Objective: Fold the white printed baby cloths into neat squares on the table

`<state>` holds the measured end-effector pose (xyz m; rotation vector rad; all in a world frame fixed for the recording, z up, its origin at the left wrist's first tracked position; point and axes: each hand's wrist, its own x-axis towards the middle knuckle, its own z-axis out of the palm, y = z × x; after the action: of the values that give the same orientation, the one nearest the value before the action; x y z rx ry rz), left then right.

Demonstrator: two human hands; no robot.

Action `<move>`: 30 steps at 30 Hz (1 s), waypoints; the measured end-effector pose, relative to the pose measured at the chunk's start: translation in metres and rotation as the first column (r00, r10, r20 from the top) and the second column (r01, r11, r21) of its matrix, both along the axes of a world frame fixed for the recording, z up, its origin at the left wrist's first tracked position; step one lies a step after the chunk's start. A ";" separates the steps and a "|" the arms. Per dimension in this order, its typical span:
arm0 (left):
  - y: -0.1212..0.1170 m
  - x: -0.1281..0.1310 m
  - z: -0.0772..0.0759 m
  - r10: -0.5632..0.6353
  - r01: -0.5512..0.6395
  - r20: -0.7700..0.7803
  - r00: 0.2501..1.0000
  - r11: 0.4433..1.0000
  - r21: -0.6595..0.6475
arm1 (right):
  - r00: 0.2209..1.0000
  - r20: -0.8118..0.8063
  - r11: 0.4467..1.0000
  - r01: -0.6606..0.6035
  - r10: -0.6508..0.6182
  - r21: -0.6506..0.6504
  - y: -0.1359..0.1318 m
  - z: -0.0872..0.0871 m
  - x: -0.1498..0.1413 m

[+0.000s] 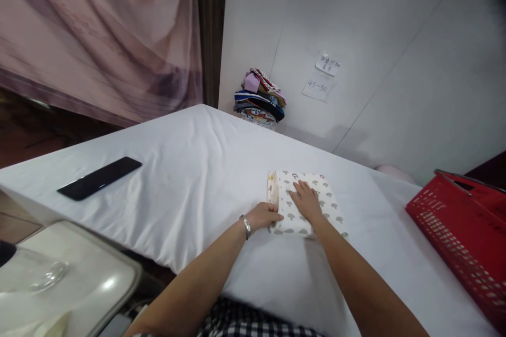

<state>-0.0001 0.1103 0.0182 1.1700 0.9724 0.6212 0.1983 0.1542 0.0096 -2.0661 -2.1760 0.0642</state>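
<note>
A folded white cloth with a grey-green mushroom print lies on the white-covered table in front of me. Its layers show along the left edge. My left hand, with a silver bracelet at the wrist, pinches the lower left edge of the cloth between thumb and fingers. Flat on top of the cloth rests my right hand, its fingers spread.
A stack of folded clothes stands by the wall at the back. A black flat panel lies on the left of the table, and a red plastic basket stands at the right. A white stool is at lower left.
</note>
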 end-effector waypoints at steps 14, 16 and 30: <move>-0.017 -0.007 0.002 -0.025 0.025 -0.023 0.999 1.000 0.011 | 0.999 -0.035 1.000 0.000 -0.001 -0.018 -0.001 0.003 -0.002; -0.018 -0.007 0.002 -0.008 0.008 -0.029 1.000 1.000 -0.011 | 0.999 -0.039 1.000 -0.003 0.003 -0.017 -0.001 0.002 -0.001; -0.009 -0.005 -0.002 0.263 -0.263 -0.108 0.959 0.965 0.011 | 0.999 -0.050 1.000 -0.014 0.013 -0.013 0.001 -0.001 0.001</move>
<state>-0.0048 0.1015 0.0163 1.0885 1.2345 0.7727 0.1988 0.1551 0.0088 -2.0346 -2.1663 0.1311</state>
